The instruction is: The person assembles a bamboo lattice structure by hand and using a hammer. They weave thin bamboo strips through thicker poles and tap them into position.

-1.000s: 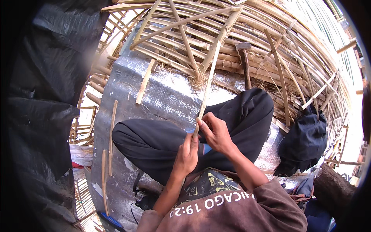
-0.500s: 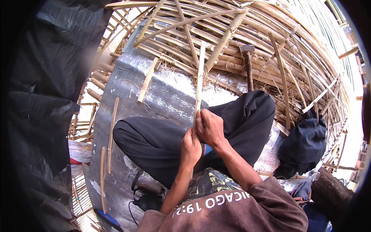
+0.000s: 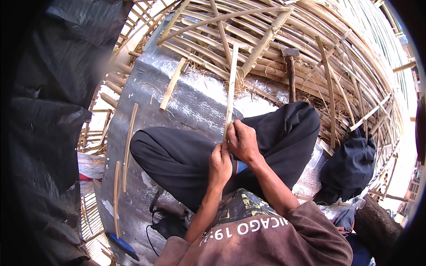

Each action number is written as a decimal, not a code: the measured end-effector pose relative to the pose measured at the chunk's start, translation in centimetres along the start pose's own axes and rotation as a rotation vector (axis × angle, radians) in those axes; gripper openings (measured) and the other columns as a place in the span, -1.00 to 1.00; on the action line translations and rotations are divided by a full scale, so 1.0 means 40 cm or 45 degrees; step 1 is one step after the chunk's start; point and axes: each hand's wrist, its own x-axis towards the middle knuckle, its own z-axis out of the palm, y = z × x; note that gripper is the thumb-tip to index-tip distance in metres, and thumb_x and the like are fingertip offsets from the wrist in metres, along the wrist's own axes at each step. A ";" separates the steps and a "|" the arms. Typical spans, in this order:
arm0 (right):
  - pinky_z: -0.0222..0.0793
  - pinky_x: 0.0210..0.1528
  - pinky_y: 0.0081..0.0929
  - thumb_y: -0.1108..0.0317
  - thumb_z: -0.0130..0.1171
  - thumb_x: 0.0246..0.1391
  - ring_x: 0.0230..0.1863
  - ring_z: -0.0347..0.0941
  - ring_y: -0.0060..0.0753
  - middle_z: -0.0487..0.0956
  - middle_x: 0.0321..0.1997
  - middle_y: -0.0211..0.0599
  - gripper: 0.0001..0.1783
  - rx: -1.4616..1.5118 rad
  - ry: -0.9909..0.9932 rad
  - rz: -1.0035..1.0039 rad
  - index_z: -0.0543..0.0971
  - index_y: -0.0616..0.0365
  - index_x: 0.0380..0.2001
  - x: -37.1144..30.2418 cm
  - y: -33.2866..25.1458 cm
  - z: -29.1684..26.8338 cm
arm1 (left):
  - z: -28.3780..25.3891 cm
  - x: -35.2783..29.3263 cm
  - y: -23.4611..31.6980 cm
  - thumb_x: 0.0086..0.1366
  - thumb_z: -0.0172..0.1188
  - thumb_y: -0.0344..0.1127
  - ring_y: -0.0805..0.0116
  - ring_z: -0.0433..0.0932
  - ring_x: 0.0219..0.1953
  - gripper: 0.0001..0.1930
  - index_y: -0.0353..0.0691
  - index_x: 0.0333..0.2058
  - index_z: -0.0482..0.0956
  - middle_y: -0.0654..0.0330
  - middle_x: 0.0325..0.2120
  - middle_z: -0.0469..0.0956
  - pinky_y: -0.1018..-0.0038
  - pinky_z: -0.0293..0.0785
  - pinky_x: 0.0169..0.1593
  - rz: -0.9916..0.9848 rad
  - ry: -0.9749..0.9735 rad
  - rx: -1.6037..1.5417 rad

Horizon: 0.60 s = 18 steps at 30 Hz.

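A long, pale split-bamboo strip [image 3: 231,84] points away from my lap, its far end over the bamboo poles. My left hand [image 3: 220,166] is closed around its near end, thumb and fingers pressed together. Just ahead and to the right, my right hand [image 3: 243,141] pinches the same strip from its right side. The two hands almost touch, above my crossed legs in dark trousers [image 3: 175,148]. A small dark grey patch shows beside the strip just beyond my right hand; I cannot make out what it is. My fingers hide the strip's near part.
Beyond my knees lies a stack of bamboo poles [image 3: 262,71] with a hammer [image 3: 291,77] against it. Shorter strips [image 3: 173,84] rest on the silvery sheet [image 3: 146,99]. A dark cloth bundle [image 3: 348,166] sits at right; black plastic sheeting [image 3: 44,133] hangs at left.
The view has tilted slightly. Both hands keep their grip on the bamboo strip, with the right hand a touch farther forward. Nothing was let go or picked up.
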 end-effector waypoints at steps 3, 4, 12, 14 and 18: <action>0.27 -0.53 -0.20 0.39 0.03 0.20 -0.61 0.39 -0.01 0.38 -0.64 0.04 -0.74 -0.001 0.022 -0.056 0.34 0.29 -0.53 0.010 0.005 0.021 | -0.011 0.013 0.002 0.49 -0.15 0.00 0.42 0.30 -0.61 -0.51 -0.36 -0.40 0.41 0.22 -0.69 0.32 0.37 0.24 -0.49 -0.064 -0.017 -0.070; 0.25 -0.56 -0.26 0.40 0.03 0.22 -0.66 0.37 -0.10 0.36 -0.66 0.03 -0.73 -0.018 0.031 -0.091 0.34 0.30 -0.54 0.015 0.007 0.025 | -0.011 0.010 0.005 0.49 -0.15 -0.01 0.44 0.28 -0.62 -0.53 -0.35 -0.40 0.41 0.24 -0.68 0.31 0.39 0.23 -0.50 -0.091 -0.004 -0.107; 0.08 -0.48 -0.62 0.28 -0.09 0.38 -0.53 0.08 -0.75 0.23 -0.59 -0.61 -0.70 1.203 -0.203 0.331 0.38 0.17 -0.46 0.016 -0.019 -0.013 | -0.034 -0.012 0.102 0.47 -0.04 -0.12 0.70 0.17 -0.69 -0.74 -0.22 -0.21 0.39 0.39 -0.65 0.27 0.71 0.09 -0.65 -0.201 -0.121 -0.677; 0.06 -0.46 -0.64 0.26 -0.10 0.38 -0.52 0.05 -0.77 0.22 -0.57 -0.65 -0.72 1.246 -0.209 0.343 0.40 0.13 -0.43 0.013 -0.021 -0.023 | -0.036 -0.018 0.125 0.44 0.03 -0.17 0.69 0.19 -0.70 -0.77 -0.24 -0.17 0.39 0.37 -0.64 0.31 0.73 0.10 -0.65 -0.243 -0.171 -0.750; 0.11 -0.42 -0.67 0.24 -0.11 0.39 -0.51 0.12 -0.75 0.27 -0.56 -0.61 -0.71 1.270 -0.138 0.423 0.43 0.16 -0.39 0.002 -0.042 -0.049 | -0.028 -0.025 0.127 0.44 0.04 -0.18 0.67 0.24 -0.69 -0.76 -0.26 -0.18 0.39 0.33 -0.62 0.37 0.71 0.14 -0.64 -0.151 -0.200 -0.676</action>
